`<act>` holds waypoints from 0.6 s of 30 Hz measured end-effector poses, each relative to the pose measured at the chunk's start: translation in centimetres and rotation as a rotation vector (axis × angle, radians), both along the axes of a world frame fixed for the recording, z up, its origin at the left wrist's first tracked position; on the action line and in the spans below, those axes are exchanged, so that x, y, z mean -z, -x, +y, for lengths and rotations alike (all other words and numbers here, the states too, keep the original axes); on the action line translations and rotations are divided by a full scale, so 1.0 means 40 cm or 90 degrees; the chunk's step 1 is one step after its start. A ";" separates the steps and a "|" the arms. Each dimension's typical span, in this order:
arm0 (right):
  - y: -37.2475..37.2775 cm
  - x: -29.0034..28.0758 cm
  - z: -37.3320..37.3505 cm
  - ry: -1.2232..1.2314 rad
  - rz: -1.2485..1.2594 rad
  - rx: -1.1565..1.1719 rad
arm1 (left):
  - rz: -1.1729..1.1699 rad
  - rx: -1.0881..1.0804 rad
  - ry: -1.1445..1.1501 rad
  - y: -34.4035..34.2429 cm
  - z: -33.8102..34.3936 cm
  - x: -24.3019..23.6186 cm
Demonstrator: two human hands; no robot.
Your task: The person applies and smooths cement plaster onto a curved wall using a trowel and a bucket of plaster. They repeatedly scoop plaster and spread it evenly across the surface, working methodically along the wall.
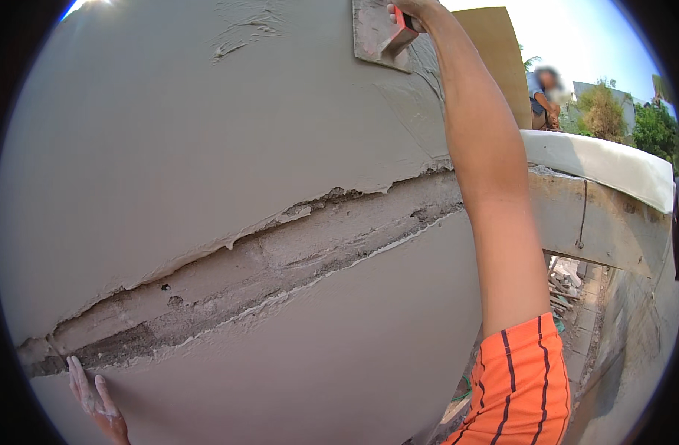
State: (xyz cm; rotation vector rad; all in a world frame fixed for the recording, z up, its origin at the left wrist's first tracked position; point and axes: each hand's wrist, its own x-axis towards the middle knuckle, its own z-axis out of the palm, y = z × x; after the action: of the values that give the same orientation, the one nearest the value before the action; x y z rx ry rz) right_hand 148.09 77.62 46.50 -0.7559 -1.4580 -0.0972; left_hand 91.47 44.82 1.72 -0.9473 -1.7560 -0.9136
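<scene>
- My right hand (410, 13) is closed round the red handle of a plastering trowel (380, 33), at the top of my view with the arm stretched far up.
- The trowel's flat blade sits just below and left of that grip, laid against the wet grey plaster wall (206, 126); ridged smears mark the plaster beside it.
- My left hand (94, 400) lies flat and spread on the lower plaster, fingers dusted white, holding nothing, well apart from the trowel hand.
- Just above those fingertips an unplastered band (280, 259) of rough masonry runs slantwise across the wall, passing far below the gripped trowel.
- Right of my raised arm I see a pale concrete ledge (607, 159), and beyond it another person (543, 96) crouched.
- My orange striped sleeve (521, 386) shows at the bottom.
</scene>
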 end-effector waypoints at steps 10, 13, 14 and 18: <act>0.173 0.008 0.034 -0.319 -0.324 0.330 | -0.033 0.024 -0.005 0.014 -0.006 -0.012; -0.045 0.030 -0.013 -0.051 -0.276 0.349 | -0.045 0.023 0.022 -0.008 -0.017 -0.021; -0.093 0.070 -0.026 -0.007 -0.057 0.174 | -0.049 0.025 0.029 -0.024 -0.005 -0.026; -0.229 0.112 0.043 0.023 0.192 -0.056 | -0.060 0.056 0.033 -0.022 -0.027 -0.022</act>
State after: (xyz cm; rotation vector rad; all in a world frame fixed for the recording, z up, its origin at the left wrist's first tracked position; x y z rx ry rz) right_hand 157.24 79.34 42.03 -0.7023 -1.2047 0.1073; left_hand 92.36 43.74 2.60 -1.0366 -1.8372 -0.9881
